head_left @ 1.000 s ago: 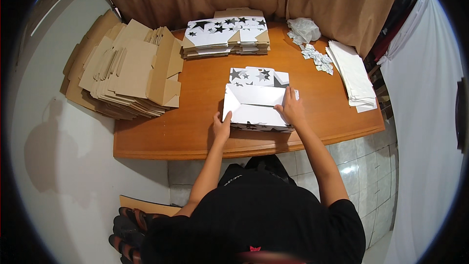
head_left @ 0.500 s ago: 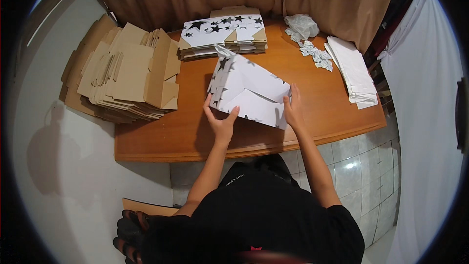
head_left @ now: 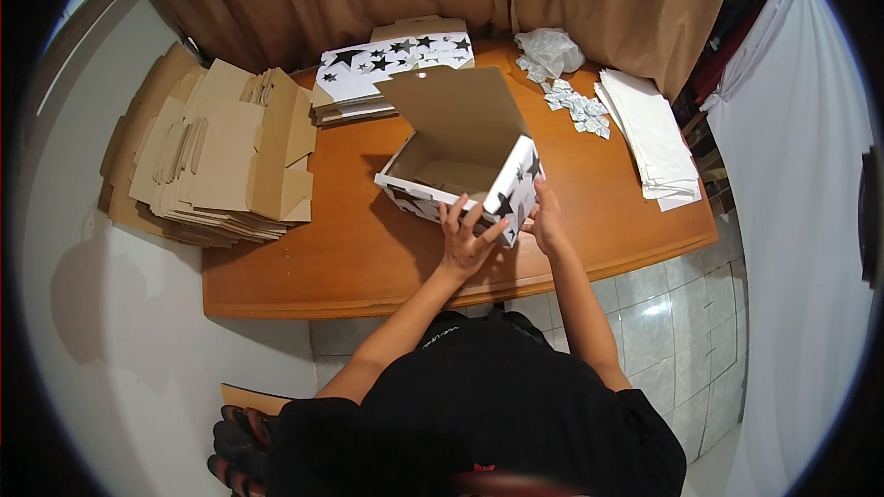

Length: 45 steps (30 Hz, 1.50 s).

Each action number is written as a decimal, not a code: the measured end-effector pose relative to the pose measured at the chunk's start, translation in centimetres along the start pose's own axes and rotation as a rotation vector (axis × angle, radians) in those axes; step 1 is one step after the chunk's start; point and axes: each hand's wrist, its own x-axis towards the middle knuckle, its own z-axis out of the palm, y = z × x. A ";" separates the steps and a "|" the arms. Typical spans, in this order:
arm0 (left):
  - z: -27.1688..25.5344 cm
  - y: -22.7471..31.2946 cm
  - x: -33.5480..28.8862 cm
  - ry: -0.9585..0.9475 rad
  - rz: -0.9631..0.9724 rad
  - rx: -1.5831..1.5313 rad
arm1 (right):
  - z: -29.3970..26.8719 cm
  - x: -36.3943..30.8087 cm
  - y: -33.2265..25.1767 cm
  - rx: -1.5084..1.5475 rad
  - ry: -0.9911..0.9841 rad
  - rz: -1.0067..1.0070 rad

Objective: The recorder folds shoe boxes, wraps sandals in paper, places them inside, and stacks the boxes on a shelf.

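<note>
A white cardboard box (head_left: 419, 205) printed with black stars is between my hands, over the near middle of the table. Its mouth faces up and its brown inside shows bare. The lid (head_left: 460, 101) stands raised at the far side, plain brown face toward me. My left hand (head_left: 465, 244) grips the front wall near its right corner, fingers spread over the star print. Around the right end wall, my right hand (head_left: 547, 219) holds the box low, its fingers partly hidden. Whether the box rests fully on the table I cannot tell.
Flat brown cardboard blanks (head_left: 216, 161) are piled at the left. Behind the box lies a stack of star-printed boards (head_left: 354, 83). Farther right are a clear plastic bag (head_left: 552, 51), small pale packets (head_left: 580, 110) and white sheets (head_left: 649, 138) on the wooden table (head_left: 276, 285).
The box has been turned over: its white closed side showed before, and now the brown inside and raised lid show. Both hands have shifted to its right end.
</note>
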 end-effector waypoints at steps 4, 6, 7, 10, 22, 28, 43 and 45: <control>1.4 2.7 -0.2 -0.386 0.019 -0.184 | -2.9 3.3 1.2 -0.135 0.113 -0.059; 1.4 3.1 0.0 -0.385 0.007 -0.161 | -3.9 4.6 1.3 -0.097 0.094 -0.030; 1.6 3.1 0.3 -0.380 -0.015 -0.161 | -6.1 6.9 3.1 -0.047 0.109 -0.063; 0.8 0.7 1.0 -0.275 -0.293 0.004 | -8.9 9.8 3.5 -0.082 0.109 -0.043; 0.6 -6.0 0.4 -0.101 -0.871 -0.115 | -8.1 17.3 -3.6 -0.514 0.154 -0.309; 1.3 -1.7 0.2 -0.166 -0.886 0.106 | -8.4 19.9 -3.4 -0.750 0.412 -0.291; 8.2 5.1 5.8 -0.656 -0.385 -0.084 | -10.9 16.8 -4.5 -0.480 -0.016 -0.210; 9.2 5.6 6.0 -0.673 -0.343 -0.078 | -11.7 14.3 -4.6 -0.582 -0.226 -0.137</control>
